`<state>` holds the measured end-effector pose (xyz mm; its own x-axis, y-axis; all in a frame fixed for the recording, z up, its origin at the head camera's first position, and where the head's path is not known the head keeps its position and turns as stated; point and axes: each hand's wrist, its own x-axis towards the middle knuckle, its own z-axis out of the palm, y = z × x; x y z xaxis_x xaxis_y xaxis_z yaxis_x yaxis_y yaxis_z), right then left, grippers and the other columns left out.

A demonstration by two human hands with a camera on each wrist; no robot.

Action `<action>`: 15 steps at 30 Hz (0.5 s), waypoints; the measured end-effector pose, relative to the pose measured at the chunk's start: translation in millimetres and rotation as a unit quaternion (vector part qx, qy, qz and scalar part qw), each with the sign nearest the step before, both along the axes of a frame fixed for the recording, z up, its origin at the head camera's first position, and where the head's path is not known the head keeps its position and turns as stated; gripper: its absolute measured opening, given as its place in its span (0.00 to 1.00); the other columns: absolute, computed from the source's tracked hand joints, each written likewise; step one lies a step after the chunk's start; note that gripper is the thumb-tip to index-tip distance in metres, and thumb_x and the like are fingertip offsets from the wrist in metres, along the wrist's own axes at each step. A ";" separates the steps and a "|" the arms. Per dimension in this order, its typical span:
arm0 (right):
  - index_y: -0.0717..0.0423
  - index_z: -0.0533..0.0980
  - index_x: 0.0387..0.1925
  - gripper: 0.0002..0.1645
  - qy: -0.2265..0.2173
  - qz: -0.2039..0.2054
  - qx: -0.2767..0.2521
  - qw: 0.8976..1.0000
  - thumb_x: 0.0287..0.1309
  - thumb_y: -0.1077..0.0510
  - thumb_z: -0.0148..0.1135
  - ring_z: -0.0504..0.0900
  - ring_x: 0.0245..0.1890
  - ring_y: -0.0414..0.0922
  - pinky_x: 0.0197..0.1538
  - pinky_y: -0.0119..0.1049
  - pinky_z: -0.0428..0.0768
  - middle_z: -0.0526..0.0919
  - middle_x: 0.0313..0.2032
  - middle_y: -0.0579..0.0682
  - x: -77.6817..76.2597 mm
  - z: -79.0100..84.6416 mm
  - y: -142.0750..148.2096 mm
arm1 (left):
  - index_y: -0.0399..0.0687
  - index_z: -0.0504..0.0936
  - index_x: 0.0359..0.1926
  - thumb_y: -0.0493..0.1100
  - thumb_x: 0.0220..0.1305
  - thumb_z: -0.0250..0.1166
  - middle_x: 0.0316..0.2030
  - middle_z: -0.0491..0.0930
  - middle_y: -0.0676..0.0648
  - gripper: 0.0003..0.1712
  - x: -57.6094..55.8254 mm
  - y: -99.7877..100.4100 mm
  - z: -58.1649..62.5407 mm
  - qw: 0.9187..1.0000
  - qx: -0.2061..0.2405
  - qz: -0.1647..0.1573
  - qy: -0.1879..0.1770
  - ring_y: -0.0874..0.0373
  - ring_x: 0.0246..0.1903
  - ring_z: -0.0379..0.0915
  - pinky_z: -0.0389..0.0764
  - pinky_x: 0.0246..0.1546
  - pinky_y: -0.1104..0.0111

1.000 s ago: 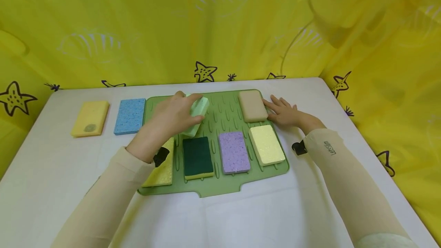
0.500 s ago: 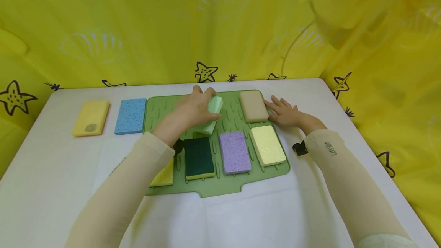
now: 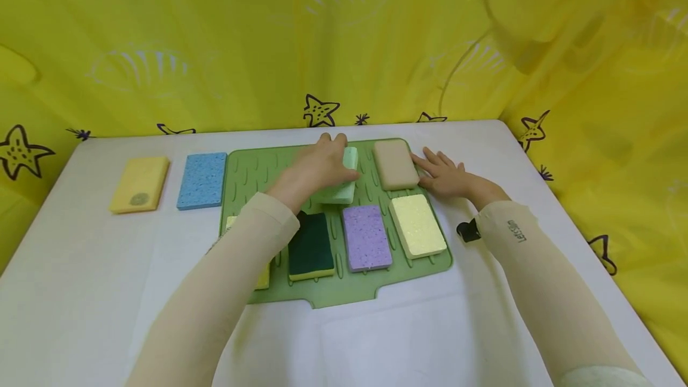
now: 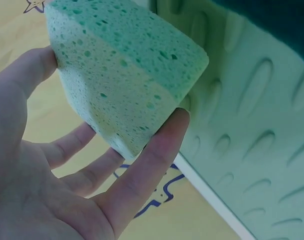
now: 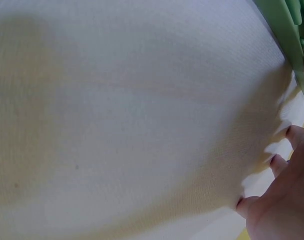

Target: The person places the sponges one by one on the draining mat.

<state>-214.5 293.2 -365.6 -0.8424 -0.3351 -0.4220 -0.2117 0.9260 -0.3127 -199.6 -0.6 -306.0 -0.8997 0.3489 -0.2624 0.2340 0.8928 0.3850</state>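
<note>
My left hand (image 3: pixel 319 166) grips a mint-green sponge (image 4: pixel 126 70) by its edges, with thumb and fingers on opposite sides. In the head view it is over the back middle of the green ridged mat (image 3: pixel 258 172), behind the purple sponge (image 3: pixel 367 237) and the dark green scouring sponge (image 3: pixel 310 246). My right hand (image 3: pixel 443 175) rests with spread fingers at the mat's right edge, thumb side close to the beige sponge (image 3: pixel 395 164). In the right wrist view its fingertips (image 5: pixel 244 205) touch the white cloth.
A pale yellow sponge (image 3: pixel 417 226) lies at the mat's right front. Another yellow sponge (image 3: pixel 263 279) is mostly hidden under my left sleeve. Left of the mat lie a blue sponge (image 3: pixel 202 181) and a yellow sponge (image 3: pixel 141 184) with a round mark. Yellow patterned curtain (image 3: pixel 215 46) surrounds the table.
My left hand has moved to the right over the mat, carrying the mint-green sponge and turning it more upright in the head view. My right hand has stayed in place.
</note>
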 end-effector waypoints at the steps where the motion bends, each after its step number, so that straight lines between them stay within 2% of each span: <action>1: 0.49 0.40 0.79 0.37 -0.001 -0.001 0.000 1.000 0.77 0.48 0.36 0.29 0.76 0.70 0.67 0.79 0.31 0.31 0.78 0.64 0.0 -0.1 0.1 | 0.46 0.55 0.75 0.62 0.64 0.63 0.72 0.58 0.36 0.48 -0.9 2.4 -0.7 1.000 -0.001 0.001 -0.002 0.41 0.60 0.70 0.75 0.60 0.50; 7: 0.48 0.41 0.79 0.37 -0.001 -0.003 0.003 1.000 0.76 0.49 0.37 0.30 0.76 0.70 0.67 0.79 0.31 0.31 0.78 0.64 0.0 -0.4 1.1 | 0.44 0.50 0.77 0.62 0.65 0.63 0.73 0.55 0.33 0.51 -5.7 15.5 -7.5 1.000 -0.019 0.015 -0.011 0.38 0.63 0.68 0.73 0.64 0.49; 11: 0.47 0.41 0.79 0.37 0.000 -0.006 0.005 1.000 0.75 0.49 0.37 0.30 0.76 0.70 0.67 0.79 0.32 0.32 0.78 0.63 -0.4 -1.1 1.0 | 0.44 0.50 0.77 0.62 0.65 0.63 0.72 0.57 0.34 0.51 -7.5 23.5 -11.7 0.999 -0.031 0.020 -0.014 0.39 0.62 0.69 0.74 0.63 0.51; 15: 0.47 0.41 0.79 0.37 0.000 -0.008 0.002 1.000 0.75 0.49 0.38 0.30 0.76 0.70 0.67 0.79 0.32 0.32 0.78 0.63 -0.5 -0.1 0.4 | 0.43 0.52 0.77 0.62 0.65 0.64 0.70 0.60 0.34 0.50 -8.8 30.8 -11.9 0.999 -0.025 0.031 -0.006 0.40 0.60 0.70 0.76 0.62 0.52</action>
